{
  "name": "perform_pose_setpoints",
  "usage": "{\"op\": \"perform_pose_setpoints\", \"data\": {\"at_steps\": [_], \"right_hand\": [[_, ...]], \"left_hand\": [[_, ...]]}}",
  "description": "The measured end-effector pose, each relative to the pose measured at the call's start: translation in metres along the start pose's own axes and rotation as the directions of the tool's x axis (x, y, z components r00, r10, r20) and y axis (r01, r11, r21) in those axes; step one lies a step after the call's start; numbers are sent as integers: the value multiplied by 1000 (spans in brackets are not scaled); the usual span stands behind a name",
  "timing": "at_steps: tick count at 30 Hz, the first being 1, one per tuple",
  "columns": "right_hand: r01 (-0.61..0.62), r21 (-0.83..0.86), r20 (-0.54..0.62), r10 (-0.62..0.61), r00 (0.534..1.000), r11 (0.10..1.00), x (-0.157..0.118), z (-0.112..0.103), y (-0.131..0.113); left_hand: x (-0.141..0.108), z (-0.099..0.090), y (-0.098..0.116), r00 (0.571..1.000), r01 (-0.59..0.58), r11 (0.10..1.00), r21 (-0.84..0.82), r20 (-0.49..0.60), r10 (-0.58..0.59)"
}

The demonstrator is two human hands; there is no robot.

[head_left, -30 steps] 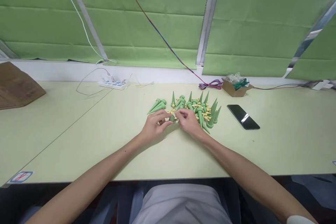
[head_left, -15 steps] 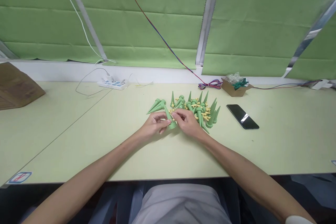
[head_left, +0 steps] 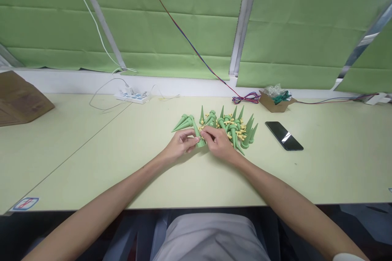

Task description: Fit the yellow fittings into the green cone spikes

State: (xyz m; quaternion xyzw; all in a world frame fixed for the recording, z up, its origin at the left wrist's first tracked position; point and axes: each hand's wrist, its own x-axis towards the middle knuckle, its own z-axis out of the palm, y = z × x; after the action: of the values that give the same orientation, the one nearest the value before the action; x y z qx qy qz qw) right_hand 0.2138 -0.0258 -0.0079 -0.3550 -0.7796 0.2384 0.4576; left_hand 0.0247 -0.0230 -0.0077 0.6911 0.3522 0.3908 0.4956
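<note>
My left hand point(head_left: 183, 143) pinches a green cone-shaped spike point(head_left: 196, 129) near its wide capped end, with the point tilted up and away. Close against the spike's right side is my right hand point(head_left: 217, 140), its fingers pressed together; whatever they grip is too small to make out. Behind and to the right lies a pile of green spikes point(head_left: 233, 131) mixed with small yellow pieces point(head_left: 241, 132). Two more green spikes point(head_left: 184, 123) lie just beyond my left hand.
A black phone point(head_left: 283, 136) lies right of the pile. Behind it are a small cardboard box point(head_left: 273, 104) with plastic bits and a coiled cable point(head_left: 248, 98). A white power strip point(head_left: 133, 97) and a brown box point(head_left: 23, 100) are on the left.
The held spike's wide end has risen slightly and tilted a little in my fingers. Both hands keep nearly the same place, and the view has shifted slightly.
</note>
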Motion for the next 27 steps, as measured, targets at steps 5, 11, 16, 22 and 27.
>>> {"op": "perform_pose_setpoints", "data": {"at_steps": [5,11,16,22,27], "right_hand": [[-27,-9,-26,27,999,1000,0,2,4],[-40,26,-83,42,996,999,0,5,7],[-69,38,-46,71,996,997,-2,7,5],[-48,40,-9,49,999,998,-4,7,3],[-50,40,9,50,999,998,-4,9,7]], "left_hand": [[-1,3,0,999,-27,996,83,-34,30],[0,5,4,999,0,994,112,-53,6],[5,5,5,997,15,999,46,-72,-11],[8,4,1,999,29,999,-27,-32,-30],[7,5,1,997,47,997,-64,-60,-51]]}}
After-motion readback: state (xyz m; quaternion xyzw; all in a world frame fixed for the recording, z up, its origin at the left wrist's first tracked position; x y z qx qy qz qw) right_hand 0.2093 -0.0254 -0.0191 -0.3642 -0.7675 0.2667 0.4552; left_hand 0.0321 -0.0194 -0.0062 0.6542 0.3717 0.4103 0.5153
